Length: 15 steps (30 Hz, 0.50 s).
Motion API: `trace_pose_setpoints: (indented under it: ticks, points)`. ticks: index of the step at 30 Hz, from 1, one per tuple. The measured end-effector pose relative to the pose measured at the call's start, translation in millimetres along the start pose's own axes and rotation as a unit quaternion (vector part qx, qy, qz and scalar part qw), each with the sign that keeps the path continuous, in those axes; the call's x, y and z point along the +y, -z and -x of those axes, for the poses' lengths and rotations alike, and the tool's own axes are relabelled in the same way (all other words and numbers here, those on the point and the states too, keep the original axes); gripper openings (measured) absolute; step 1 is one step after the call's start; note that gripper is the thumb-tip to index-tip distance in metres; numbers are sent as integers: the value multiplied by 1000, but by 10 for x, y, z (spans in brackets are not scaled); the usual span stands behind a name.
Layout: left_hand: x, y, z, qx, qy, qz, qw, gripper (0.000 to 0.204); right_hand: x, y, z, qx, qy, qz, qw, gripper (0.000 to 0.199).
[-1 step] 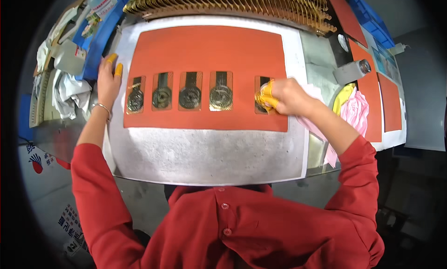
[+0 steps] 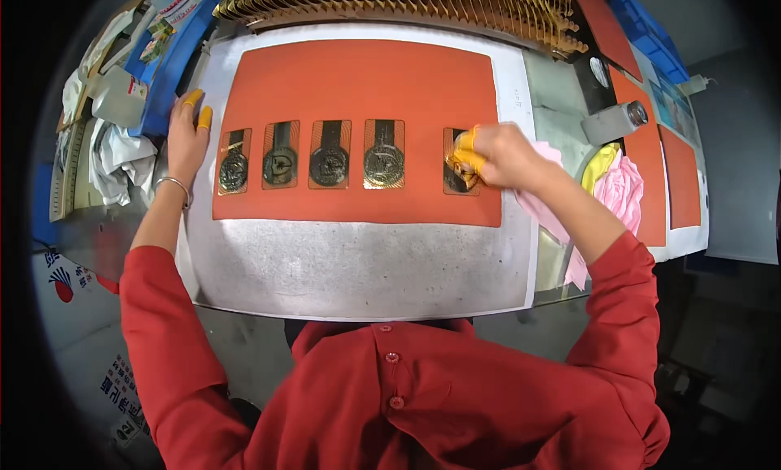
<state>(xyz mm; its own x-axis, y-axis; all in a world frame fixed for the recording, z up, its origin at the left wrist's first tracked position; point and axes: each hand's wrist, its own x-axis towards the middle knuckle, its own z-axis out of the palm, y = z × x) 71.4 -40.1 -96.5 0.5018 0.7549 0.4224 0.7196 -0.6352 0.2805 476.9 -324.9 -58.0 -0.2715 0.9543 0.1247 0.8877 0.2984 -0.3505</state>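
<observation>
1. Five plates (image 2: pixel 329 154), dark with gold edging, lie in a row across the orange mat (image 2: pixel 366 79); four are evenly spaced, and a wider gap sets off the rightmost plate (image 2: pixel 460 188).
2. The right hand (image 2: pixel 508 157) is over that last plate, partly covering it. Its fingers are bent and bunched, yellow covers on the tips; I cannot tell whether they pinch anything or only press down.
3. The left hand (image 2: pixel 186 140) lies at the left edge of the white sheet (image 2: pixel 366 266), beside the mat, fingers straight and a little spread, two of them in yellow covers.
4. Right of the sheet are a grey bottle (image 2: pixel 610 125), tilted in view, and, nearer the right forearm, a yellow cloth (image 2: pixel 599 167) touching a pink cloth (image 2: pixel 620 192).
5. Beyond the mat stands a row of gold pieces (image 2: pixel 399 2).
</observation>
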Motion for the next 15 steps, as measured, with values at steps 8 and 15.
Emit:
trace_pose_setpoints:
  ticks: [8,15]
  points:
    - [-40,2,-8,16,-44,-12,999,31,-170,-42,260,14,-20,9,1000,8]
    - [-101,-3,46,39,-24,-13,999,31,-296,-99,388,3,-24,29,999,6]
